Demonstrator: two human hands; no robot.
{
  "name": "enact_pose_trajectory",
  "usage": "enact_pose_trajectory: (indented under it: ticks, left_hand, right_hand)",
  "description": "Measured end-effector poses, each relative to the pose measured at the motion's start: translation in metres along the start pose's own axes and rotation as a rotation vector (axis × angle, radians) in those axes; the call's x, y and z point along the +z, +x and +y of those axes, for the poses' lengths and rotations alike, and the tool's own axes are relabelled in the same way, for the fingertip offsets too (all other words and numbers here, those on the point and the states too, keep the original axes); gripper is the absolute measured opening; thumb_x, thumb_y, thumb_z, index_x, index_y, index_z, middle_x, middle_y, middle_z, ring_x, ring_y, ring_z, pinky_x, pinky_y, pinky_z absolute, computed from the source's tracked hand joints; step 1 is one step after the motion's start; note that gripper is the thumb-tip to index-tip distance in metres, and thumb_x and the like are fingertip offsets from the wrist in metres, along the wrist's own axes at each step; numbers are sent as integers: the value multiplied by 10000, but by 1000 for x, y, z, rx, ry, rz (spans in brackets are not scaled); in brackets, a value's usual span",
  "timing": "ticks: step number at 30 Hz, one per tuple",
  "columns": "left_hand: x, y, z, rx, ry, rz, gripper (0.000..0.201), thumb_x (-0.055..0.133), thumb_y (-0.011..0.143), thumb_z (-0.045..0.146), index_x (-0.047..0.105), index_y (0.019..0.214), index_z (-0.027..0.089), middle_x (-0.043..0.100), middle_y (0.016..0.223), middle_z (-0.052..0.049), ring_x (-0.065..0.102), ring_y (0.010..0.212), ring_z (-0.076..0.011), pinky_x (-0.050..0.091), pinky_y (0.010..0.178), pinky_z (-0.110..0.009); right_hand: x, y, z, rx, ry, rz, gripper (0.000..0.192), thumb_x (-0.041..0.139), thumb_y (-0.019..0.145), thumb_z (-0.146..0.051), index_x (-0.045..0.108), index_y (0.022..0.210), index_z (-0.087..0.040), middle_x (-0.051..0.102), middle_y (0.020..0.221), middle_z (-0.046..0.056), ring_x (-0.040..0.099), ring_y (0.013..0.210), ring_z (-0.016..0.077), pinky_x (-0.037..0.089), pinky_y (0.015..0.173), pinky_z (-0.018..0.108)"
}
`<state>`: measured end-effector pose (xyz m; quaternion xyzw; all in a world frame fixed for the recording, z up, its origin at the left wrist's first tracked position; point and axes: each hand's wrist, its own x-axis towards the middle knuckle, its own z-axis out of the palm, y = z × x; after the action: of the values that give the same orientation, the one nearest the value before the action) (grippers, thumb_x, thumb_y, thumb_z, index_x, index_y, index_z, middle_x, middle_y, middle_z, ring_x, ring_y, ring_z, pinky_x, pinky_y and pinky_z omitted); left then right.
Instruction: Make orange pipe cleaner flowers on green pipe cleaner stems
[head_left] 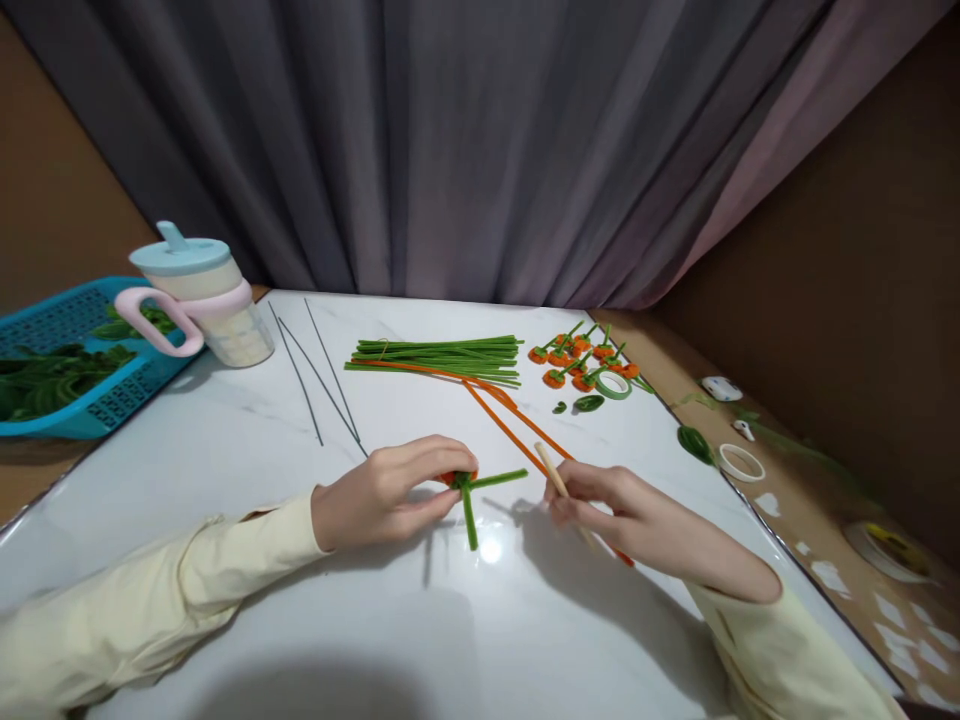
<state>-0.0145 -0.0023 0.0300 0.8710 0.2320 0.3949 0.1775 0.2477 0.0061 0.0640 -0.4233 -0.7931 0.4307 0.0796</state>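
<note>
Hands [517, 495] — orange bud [448, 477] mostly hidden, fingers

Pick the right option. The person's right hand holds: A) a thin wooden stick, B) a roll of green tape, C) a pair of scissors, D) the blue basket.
A: the right hand pinches a thin wooden stick that juts up from its fingers, while the left hand holds a small orange and green pipe-cleaner piece; the green tape roll lies untouched farther back on the table.
</note>
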Motion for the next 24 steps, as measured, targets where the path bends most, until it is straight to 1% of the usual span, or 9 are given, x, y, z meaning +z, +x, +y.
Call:
enact_pose_trajectory:
  ticks: [2, 4, 6, 9, 12, 14, 18, 21, 24]
  left_hand:
    - [0, 1, 0, 17, 24, 12, 243, 489, 835, 64, 542, 1061, 134, 641, 994, -122, 601, 939, -172, 539, 787, -296]
    - [0, 0, -1, 24, 44, 24, 246, 499, 831, 59, 543, 1058, 142, 644, 990, -114, 606, 934, -170, 542, 784, -290]
    - [1, -1, -1, 24, 53, 33, 259, 513, 823, 46, 538, 1060, 147, 643, 991, -102, 606, 937, -163, 545, 776, -267]
    - [3, -2, -1, -11, 71, 60, 255, 524, 819, 44, 533, 1052, 148, 642, 987, -85, 610, 914, -142, 549, 737, -215]
    - [2, -1, -1, -85, 95, 88, 213, 516, 830, 75, 532, 1029, 149, 644, 974, -74, 617, 847, -121, 552, 683, -187]
    - [2, -1, 0, -122, 107, 98, 188, 514, 833, 87, 532, 1009, 148, 648, 960, -68, 617, 807, -111, 550, 662, -178]
    - [3, -1, 0, -139, 120, 112, 174, 518, 835, 79, 537, 995, 146, 656, 952, -59, 604, 711, -77, 530, 644, -152]
    - [6, -3, 0, -120, 125, 110, 188, 520, 843, 84, 538, 1018, 151, 661, 957, -55, 614, 723, -79, 523, 665, -152]
    - [8, -5, 0, -102, 127, 114, 202, 524, 846, 87, 539, 1036, 156, 664, 965, -55, 626, 755, -89, 523, 684, -155]
  right_hand:
    - [8, -7, -7, 27, 336, -100, 189, 405, 901, -305, 541, 943, -181, 583, 898, 39, 561, 687, 120, 432, 617, 245]
    - [19, -8, -14, 51, 612, -158, 281, 455, 890, -345, 475, 1147, -232, 553, 990, 34, 496, 572, 69, 396, 526, 216]
    - [30, -5, -19, 90, 788, -162, 419, 509, 874, -359, 396, 1267, -266, 549, 945, 22, 382, 493, 33, 308, 445, 182]
    - [39, -1, -22, 179, 965, -107, 513, 539, 865, -365, 359, 1328, -235, 537, 773, -3, 244, 436, 22, 194, 373, 166]
    - [39, -1, -22, 255, 1085, -25, 556, 556, 859, -334, 323, 1357, -255, 532, 696, -22, 168, 403, 14, 111, 337, 153]
    - [38, -4, -22, 286, 1131, -26, 586, 556, 859, -320, 285, 1376, -274, 542, 651, -30, 145, 382, 11, 83, 327, 144]
    - [42, -3, -29, 268, 1149, -100, 604, 507, 888, -347, 218, 1410, -253, 564, 538, -27, 118, 346, 13, 86, 304, 131]
    - [48, 4, -35, 244, 1151, -91, 619, 491, 898, -352, 176, 1423, -258, 578, 542, -20, 130, 344, 14, 99, 298, 118]
    - [54, 11, -39, 232, 1137, -77, 591, 475, 904, -366, 209, 1418, -249, 568, 541, -23, 128, 341, 12, 103, 292, 114]
